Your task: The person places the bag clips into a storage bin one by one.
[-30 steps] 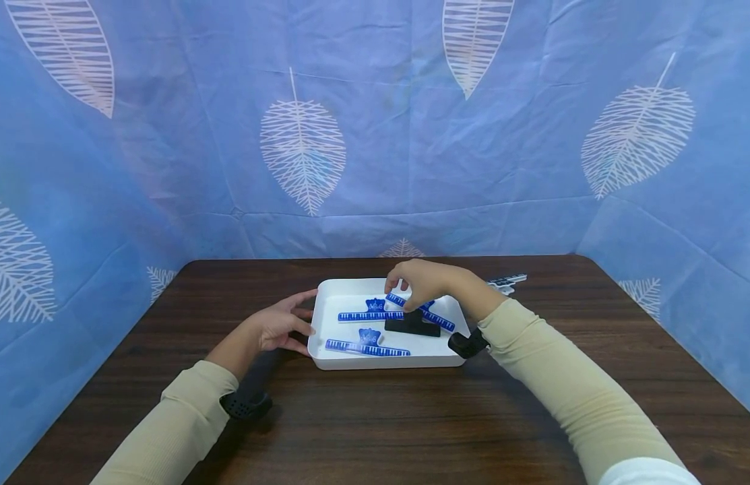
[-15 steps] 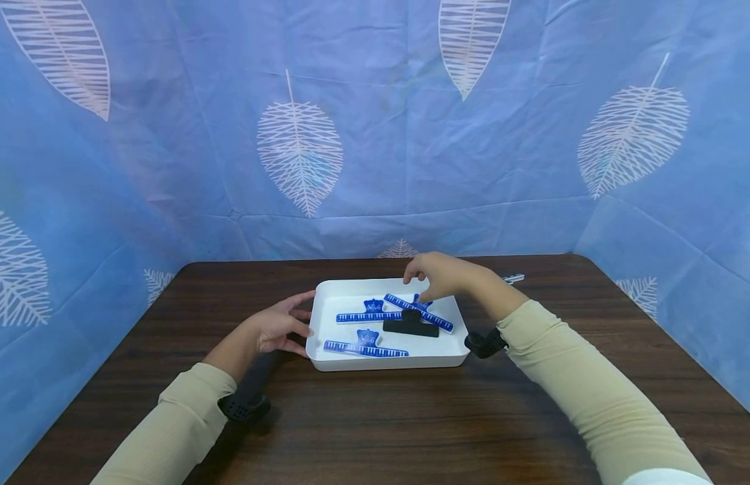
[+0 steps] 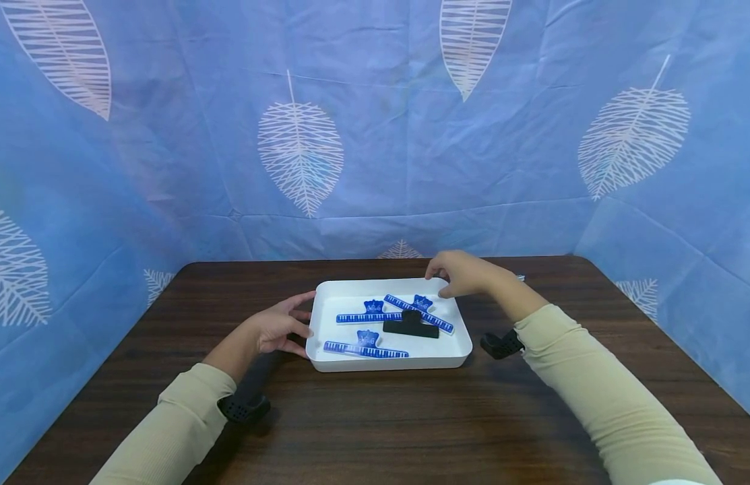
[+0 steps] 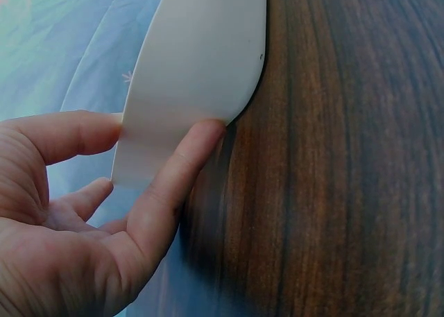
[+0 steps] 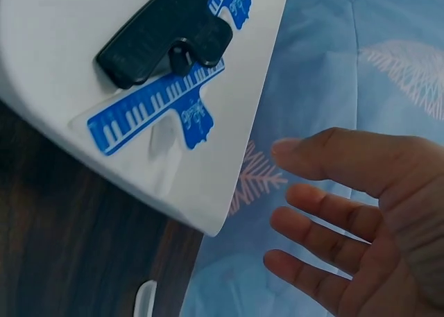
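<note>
A white tray (image 3: 317,337) lies on the dark wooden table. My left hand (image 3: 279,327) is at its left end, fingertips touching the outer wall, as the left wrist view (image 4: 76,213) also shows. In the tray are a front blue clip with a piano-key strip (image 3: 366,349), a similar middle blue clip (image 3: 362,317), and a slanted blue clip (image 3: 422,303). A black clip (image 3: 411,328) lies over part of the slanted one. My right hand (image 3: 465,273) is over the back right corner of the tray, fingers loosely bent and holding nothing.
A small pale object (image 3: 521,277) lies on the table (image 3: 375,424) behind my right forearm, mostly hidden; its end (image 5: 145,300) shows in the right wrist view. A blue cloth with white leaf prints (image 3: 375,135) hangs around the table's back and sides.
My right hand has drawn back to the right, away from the slanted blue clip, uncovering it. My left hand stays at the tray's left end.
</note>
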Motion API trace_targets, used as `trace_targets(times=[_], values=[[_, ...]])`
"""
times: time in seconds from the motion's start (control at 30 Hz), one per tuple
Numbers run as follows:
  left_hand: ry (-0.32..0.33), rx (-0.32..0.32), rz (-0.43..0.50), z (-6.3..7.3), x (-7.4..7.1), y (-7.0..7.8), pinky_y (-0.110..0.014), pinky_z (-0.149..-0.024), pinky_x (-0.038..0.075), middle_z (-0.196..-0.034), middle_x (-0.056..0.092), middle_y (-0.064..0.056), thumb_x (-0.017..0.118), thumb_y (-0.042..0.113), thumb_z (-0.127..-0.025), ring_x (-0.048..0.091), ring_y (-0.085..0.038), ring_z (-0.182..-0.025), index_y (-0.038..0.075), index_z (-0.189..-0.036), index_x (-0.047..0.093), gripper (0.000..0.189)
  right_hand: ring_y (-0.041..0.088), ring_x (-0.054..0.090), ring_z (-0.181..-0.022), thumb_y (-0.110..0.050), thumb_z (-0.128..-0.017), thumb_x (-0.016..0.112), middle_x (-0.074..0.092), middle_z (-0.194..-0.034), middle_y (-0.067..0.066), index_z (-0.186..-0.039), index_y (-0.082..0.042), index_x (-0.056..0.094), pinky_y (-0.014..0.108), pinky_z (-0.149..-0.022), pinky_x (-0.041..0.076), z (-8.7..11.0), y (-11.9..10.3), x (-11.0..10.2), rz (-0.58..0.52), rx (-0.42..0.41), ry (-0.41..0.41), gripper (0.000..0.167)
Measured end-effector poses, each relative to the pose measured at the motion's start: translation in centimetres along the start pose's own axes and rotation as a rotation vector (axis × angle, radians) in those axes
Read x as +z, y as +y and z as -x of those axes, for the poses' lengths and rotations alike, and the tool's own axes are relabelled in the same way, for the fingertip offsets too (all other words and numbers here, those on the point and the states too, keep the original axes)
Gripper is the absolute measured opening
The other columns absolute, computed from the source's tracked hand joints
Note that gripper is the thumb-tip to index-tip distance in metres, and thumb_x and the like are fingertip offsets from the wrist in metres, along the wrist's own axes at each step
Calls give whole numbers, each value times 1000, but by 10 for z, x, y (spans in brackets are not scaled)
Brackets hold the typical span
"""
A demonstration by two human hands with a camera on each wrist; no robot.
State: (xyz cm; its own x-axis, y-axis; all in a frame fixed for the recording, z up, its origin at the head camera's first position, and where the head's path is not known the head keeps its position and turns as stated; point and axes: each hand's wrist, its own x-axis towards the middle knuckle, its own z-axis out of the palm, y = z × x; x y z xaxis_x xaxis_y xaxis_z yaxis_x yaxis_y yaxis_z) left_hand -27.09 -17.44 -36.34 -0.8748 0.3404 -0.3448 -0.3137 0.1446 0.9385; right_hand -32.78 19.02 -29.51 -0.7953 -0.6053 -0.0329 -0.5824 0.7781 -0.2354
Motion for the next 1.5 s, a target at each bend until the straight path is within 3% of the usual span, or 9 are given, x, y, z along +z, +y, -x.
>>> trace_targets(times=[0.5, 1.1, 1.5], values=[[8, 2, 4, 1, 0, -1, -56, -76, 56, -149, 27, -28, 58, -16, -83, 55, -43, -112, 18, -158, 14, 93, 36, 62, -102, -4, -78, 78, 66, -109, 15, -107, 1, 70, 51, -85, 54, 9, 28, 5, 26, 45, 124, 30], [0, 15, 3, -1, -1, -3, -56, -75, 57, -149, 27, -28, 59, -16, -83, 55, -43, -111, 18, -158, 14, 94, 37, 59, -100, -7, -79, 77, 63, -106, 17, -107, 2, 69, 51, -84, 52, 17, 56, 8, 162, 129, 97, 31], [2, 3, 11, 0, -2, -2, -55, -76, 57, -150, 27, -27, 59, -15, -84, 55, -43, -112, 20, -158, 14, 93, 38, 58, -97, -5, -78, 77, 60, -103, 19, -109, 4, 68, 53, -84, 51, 24, 71, 14, 164, 206, 119, 33]])
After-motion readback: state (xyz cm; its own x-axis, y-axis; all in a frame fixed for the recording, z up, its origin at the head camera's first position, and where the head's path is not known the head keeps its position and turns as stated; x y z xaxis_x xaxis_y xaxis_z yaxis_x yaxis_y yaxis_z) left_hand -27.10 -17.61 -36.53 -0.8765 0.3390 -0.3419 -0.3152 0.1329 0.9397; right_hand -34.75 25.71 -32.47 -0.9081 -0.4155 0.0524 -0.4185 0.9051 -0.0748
